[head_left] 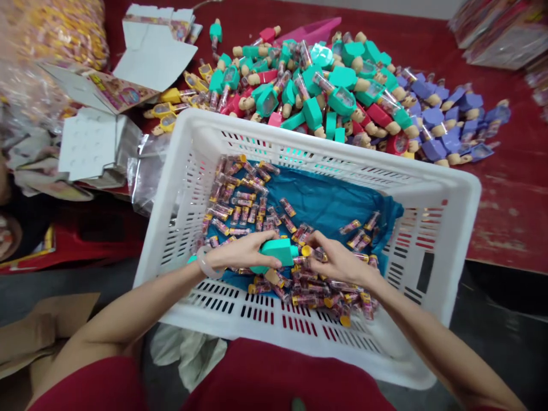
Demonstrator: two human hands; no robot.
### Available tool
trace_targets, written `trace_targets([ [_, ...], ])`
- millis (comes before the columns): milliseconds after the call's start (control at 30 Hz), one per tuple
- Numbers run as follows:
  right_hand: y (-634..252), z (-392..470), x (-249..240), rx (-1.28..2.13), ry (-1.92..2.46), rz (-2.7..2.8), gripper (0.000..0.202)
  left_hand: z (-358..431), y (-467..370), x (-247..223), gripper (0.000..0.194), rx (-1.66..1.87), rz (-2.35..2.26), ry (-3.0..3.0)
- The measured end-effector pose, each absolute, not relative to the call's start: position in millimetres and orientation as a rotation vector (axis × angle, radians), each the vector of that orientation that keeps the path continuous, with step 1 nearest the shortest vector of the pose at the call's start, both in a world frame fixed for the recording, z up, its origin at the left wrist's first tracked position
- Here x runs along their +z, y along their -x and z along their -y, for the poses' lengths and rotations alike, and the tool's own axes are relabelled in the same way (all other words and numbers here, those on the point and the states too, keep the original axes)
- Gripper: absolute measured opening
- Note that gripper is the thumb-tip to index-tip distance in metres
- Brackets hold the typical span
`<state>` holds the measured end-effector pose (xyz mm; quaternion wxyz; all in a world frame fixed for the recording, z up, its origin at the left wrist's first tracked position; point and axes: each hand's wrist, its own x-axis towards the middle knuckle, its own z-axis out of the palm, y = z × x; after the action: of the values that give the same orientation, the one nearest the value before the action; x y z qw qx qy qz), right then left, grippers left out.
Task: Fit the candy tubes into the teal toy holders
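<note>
My left hand [252, 252] is wrapped round a teal plastic toy piece [278, 252], held sideways above a white basket [321, 142]. Close to its right end, my right hand [331, 260] pinches a small clear tube with a yellow cap [306, 251]. The tube and the toy's narrow end nearly meet; whether they touch is unclear. Under both hands, many similar tubes [308, 291] with pink labels lie loose on a blue plastic liner [321, 197] inside the basket.
Behind the basket, teal toys [312, 114], purple toys [432, 118] and yellow toys [166, 123] are heaped on a red table [509, 211]. White cartons [88, 142] and a bag of yellow pieces [68, 34] stand at left. Wrapped packs [505, 34] lie at back right.
</note>
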<state>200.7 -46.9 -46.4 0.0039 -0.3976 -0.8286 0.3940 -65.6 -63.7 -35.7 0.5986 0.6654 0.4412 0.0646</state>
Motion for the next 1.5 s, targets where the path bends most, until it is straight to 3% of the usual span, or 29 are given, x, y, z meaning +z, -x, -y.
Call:
trace_targets([
  [233,-197,62,-46,1.297,1.049,2.519,0.025,70,59,-32,0.040,0.161,-1.013,-1.734],
  [500,-194,78,-59,0.609,0.672,2.701,0.023,73,57,-30,0.043,0.052,-0.984,-1.510],
  [733,-190,86,-48,0.413,0.470,2.698,0.020,74,56,-28,0.047,-0.096,-0.879,-1.016],
  [867,-191,90,-43,0.319,0.442,2.738,0.018,77,55,-32,0.040,-0.108,-0.837,-0.881],
  [1267,-197,93,-35,1.021,0.697,2.628,0.017,80,51,-27,0.050,-0.079,-0.854,-1.053],
  [1500,-195,99,-31,1.203,0.835,2.612,0.016,83,51,-22,0.046,-0.017,-0.884,-1.314],
])
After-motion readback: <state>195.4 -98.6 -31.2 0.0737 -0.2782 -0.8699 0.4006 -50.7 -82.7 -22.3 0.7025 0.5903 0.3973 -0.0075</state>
